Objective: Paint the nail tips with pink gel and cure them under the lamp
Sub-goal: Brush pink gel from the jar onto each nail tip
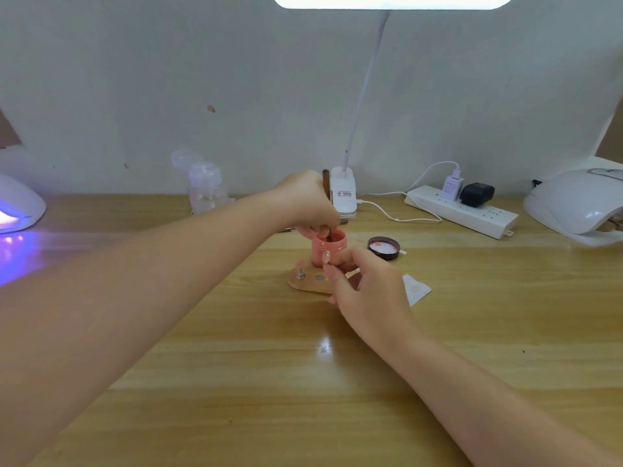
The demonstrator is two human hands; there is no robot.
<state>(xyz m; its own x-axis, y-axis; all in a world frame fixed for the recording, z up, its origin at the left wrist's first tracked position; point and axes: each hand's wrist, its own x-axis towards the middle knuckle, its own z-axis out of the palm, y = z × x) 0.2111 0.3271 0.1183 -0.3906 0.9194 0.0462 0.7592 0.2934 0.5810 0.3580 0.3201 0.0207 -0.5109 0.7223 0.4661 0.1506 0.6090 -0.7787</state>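
The gel jar [329, 247] is set mid-table [236, 382], behind the wooden stand [308, 281]; its lid [383, 247] is laid to the right. Curing lamps [20, 203] [573, 203] are placed at the left and right edges, the power strip [462, 210] along the back edge.

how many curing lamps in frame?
2. One curing lamp sits at the far left edge of the table, glowing violet and cut off by the frame. The other is at the far right, unlit, also partly cropped.

- One head-worn wide-angle view looks forward and down across the pale wooden worktop [303, 382] toward the white back wall [168, 79].
- Both forearms reach in from the near edge, close below.
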